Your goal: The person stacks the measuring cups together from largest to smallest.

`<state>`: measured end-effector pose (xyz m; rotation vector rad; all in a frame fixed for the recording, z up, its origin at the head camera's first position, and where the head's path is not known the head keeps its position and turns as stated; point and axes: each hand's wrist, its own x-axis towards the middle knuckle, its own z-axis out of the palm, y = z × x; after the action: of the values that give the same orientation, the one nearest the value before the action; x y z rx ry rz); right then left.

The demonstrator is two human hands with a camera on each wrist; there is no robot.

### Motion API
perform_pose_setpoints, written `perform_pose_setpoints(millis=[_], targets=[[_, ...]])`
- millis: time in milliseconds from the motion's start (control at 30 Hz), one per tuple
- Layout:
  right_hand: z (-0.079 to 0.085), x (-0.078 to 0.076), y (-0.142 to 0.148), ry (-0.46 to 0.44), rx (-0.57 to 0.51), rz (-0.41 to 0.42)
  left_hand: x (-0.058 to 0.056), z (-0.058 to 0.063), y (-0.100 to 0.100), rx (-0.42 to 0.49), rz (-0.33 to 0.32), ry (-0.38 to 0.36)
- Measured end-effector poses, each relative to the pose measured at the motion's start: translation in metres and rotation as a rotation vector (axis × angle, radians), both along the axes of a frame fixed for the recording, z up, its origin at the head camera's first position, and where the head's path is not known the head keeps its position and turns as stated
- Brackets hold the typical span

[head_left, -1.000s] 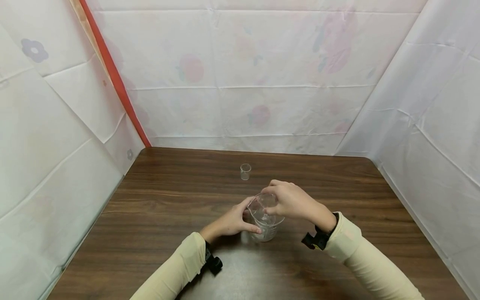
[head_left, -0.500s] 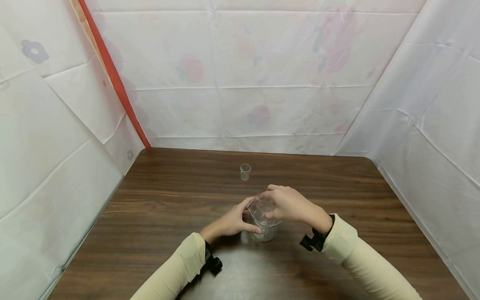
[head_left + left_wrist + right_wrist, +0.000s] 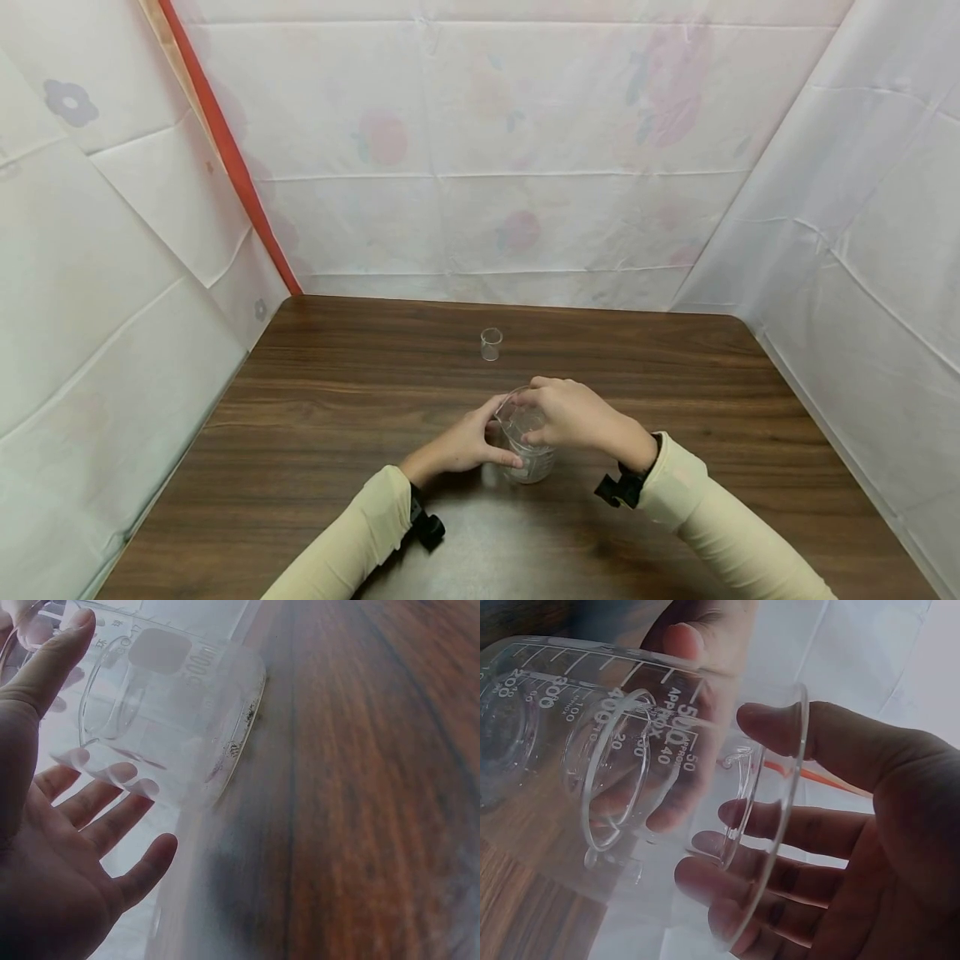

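Note:
A large clear glass beaker marked 500 ml stands upright on the table. My left hand holds its left side, thumb in front and fingers behind; the left wrist view shows the hand spread along the glass. My right hand reaches over the rim from the right, fingertips inside the mouth. In the right wrist view, its thumb and fingers hold a small beaker marked up to 50, inside the large one. A medium beaker's rim shows deeper in.
Another tiny clear beaker stands on the brown wood-grain table, beyond the hands. White patterned sheets hang behind the table and at both sides, with a red strip at the left corner.
My right hand has moved left and slightly toward me, farther over the large beaker's mouth. The left hand and the large beaker have stayed in place.

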<state>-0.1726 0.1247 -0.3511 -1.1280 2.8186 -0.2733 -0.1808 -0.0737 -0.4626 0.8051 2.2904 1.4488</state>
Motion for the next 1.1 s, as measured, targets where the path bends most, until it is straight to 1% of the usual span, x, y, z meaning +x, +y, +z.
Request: perform_pose_setpoints(millis=[433, 500, 767, 900, 1100], targets=[[-0.004, 0.0, -0.004, 0.022, 0.062, -0.029, 0.001, 0.0, -0.001, -0.022, 0.009, -0.013], [-0.005, 0.0, -0.005, 0.03, 0.069, -0.03, 0.0, -0.001, -0.001, -0.024, 0.01, -0.006], [-0.008, 0.001, -0.007, 0.061, 0.094, -0.038, 0.0, -0.003, -0.001, -0.007, 0.009, -0.002], [-0.009, 0.0, -0.009, 0.064, 0.117, -0.036, -0.001, -0.004, -0.001, -0.006, 0.001, 0.003], [-0.012, -0.001, -0.011, 0.045, 0.134, -0.035, -0.001, -0.004, -0.001, 0.001, -0.007, -0.005]])
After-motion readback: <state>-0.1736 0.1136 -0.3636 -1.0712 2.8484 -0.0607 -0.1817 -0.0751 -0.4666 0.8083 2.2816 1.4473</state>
